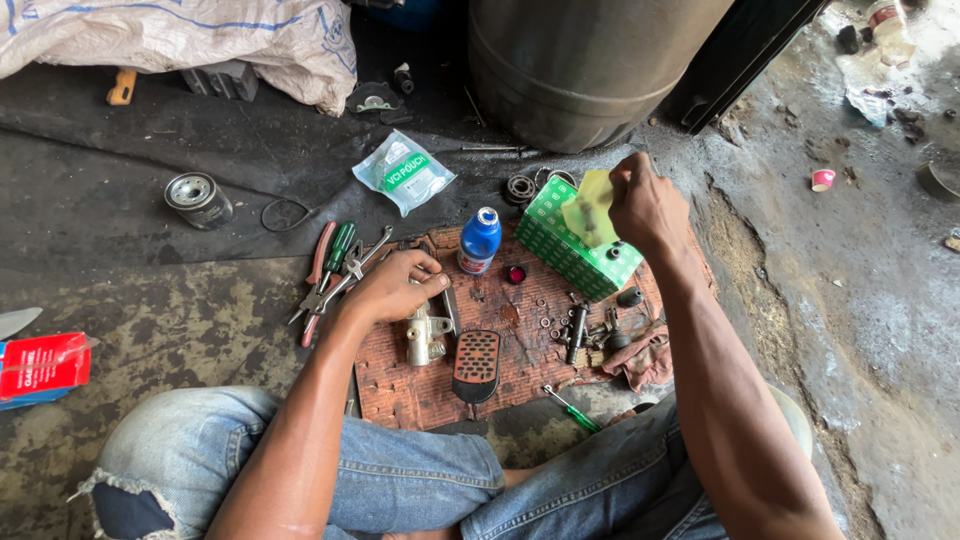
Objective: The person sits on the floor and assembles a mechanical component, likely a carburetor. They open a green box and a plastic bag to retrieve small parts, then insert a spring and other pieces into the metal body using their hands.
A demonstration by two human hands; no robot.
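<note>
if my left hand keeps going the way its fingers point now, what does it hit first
Probably the blue bottle. The left hand rests on the metal valve body, fingers pointing right and slightly away across the red mat; height is hard to judge.

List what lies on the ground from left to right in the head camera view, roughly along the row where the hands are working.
Red box → round metal filter → pliers and spanners → left hand → blue bottle → green box → right hand → small pink cup.

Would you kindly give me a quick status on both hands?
Left hand gripping metal cylinder part on mat. Right hand raised, pinching pale yellowish piece over green box. Nothing blocking.
</note>
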